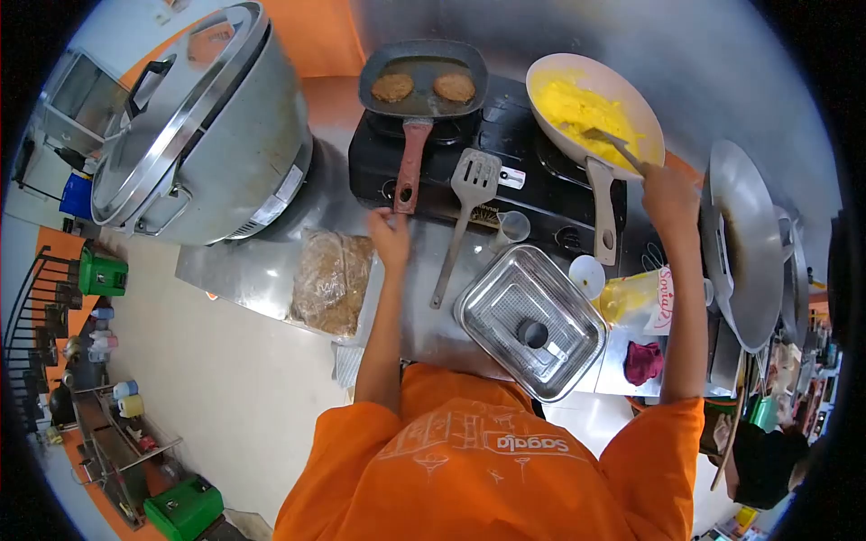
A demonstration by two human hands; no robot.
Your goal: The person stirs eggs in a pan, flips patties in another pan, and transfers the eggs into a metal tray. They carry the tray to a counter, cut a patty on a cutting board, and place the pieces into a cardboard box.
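My right hand [671, 194] is closed round the handle of a spatula [615, 147], whose blade is in yellow scrambled egg [577, 104]. The egg lies in a pale frying pan [649, 117] on the right burner. Its beige handle [603, 212] points toward me, with no hand on it. My left hand [390, 238] is beside the end of the reddish handle of a square dark pan [424, 50], fingers apart and seemingly touching it. Two browned patties [392, 87] lie in that pan on the left burner.
A slotted turner [475, 180] leans on the front of the black gas stove [370, 162]. Nearby are a metal tray [541, 316], a bag of brown food [332, 279], a clear cup [512, 227] and a maroon cloth [643, 362]. A large cooker [234, 135] stands left; woks [744, 243] stand right.
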